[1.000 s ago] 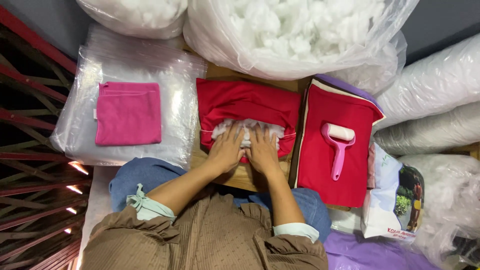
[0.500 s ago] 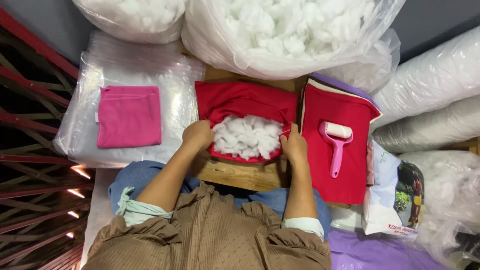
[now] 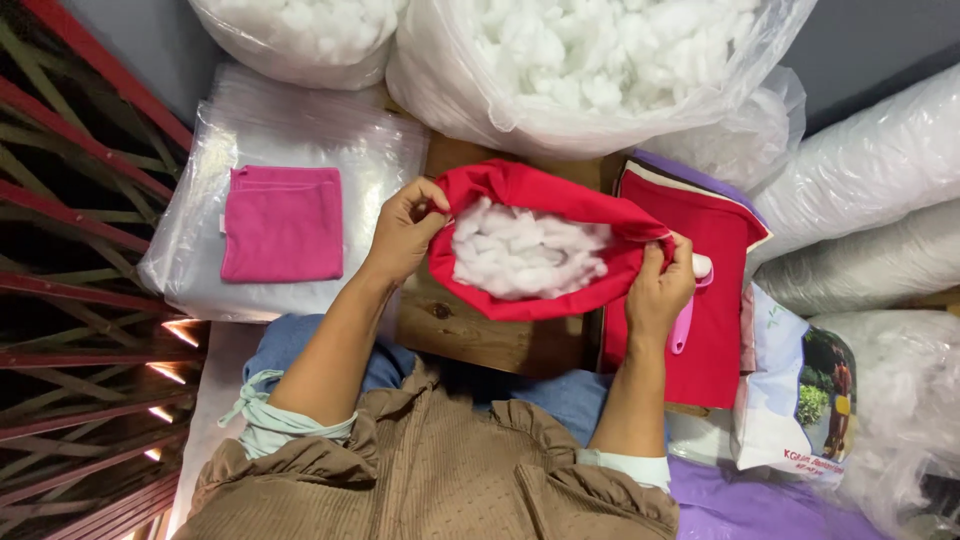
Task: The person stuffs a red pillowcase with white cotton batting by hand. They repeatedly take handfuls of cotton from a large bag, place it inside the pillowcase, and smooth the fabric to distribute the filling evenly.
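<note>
I see the left hand (image 3: 405, 230) and right hand (image 3: 658, 285) each pinching an edge of the red fabric cushion cover (image 3: 540, 205), fingers closed on the cloth, holding its mouth open over the brown wooden board (image 3: 470, 330). White fibre stuffing (image 3: 525, 250) fills it (1 pink lint roller (image 3: 683, 325) lies beside the right hand).

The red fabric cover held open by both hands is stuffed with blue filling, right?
Not quite. The head view shows the red fabric cover held open by the left hand and right hand, but the filling inside is white, not blue.
</note>
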